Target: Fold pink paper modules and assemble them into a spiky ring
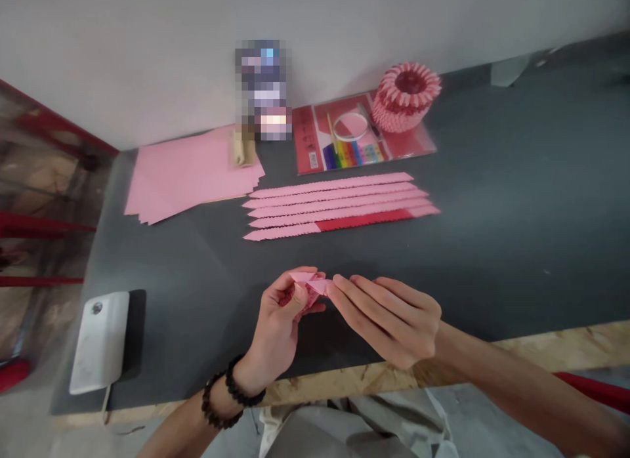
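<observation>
Head view: left hand [278, 320] grips folded pink paper [319, 287]; flap points rightward, pinched at fingertips of right hand [394, 313]; long axis unclear, partly covered.

Two hands [280, 320] [394, 320], five strips [335, 204]

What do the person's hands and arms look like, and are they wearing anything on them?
Both are bare hands, with no gloves. Above the left hand, two loops of round, dark beads circle the wrist. The right hand has no bracelet showing, and its forearm is plain. No sleeves show on either forearm.
</observation>
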Demonstrator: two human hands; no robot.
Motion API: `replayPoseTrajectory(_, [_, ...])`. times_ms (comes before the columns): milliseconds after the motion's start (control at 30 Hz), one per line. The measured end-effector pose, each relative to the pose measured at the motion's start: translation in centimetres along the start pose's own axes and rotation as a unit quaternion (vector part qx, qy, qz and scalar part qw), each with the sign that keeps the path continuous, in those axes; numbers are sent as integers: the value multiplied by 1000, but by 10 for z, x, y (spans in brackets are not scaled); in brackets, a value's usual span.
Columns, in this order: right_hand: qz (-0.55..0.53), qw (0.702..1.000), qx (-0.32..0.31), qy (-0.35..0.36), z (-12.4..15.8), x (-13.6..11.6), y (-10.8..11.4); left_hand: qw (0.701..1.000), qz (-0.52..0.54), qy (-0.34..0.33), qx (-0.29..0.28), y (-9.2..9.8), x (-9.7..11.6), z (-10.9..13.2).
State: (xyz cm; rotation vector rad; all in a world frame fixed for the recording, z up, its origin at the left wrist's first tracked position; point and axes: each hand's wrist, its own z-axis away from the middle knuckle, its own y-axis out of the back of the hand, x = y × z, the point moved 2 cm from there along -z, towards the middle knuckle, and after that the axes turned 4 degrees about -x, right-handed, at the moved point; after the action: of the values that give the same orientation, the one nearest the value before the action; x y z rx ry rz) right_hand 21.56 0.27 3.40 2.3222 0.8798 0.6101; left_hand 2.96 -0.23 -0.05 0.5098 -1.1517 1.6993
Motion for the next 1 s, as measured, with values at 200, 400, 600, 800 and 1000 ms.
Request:
replayPoseTrajectory(200, [1,1000,10,-15,-1,3,-1,999,33,40,-6,-1,6,0])
replayPoseTrajectory(400, [-18,1000,2,-22,-1,6,-2,996,51,71,11,-3,7,2])
replayPoseTrajectory(600, [-15,999,22,-33,0,6,-4,996,48,74,15,-1,6,3])
replayPoseTrajectory(800, [-18,999,13,-35,0,5,-4,996,50,73,10,-1,5,4])
replayPoseTrajectory(1000, [-12,1000,-7,5,-2,5,0,996,40,75,-7,-3,2,5])
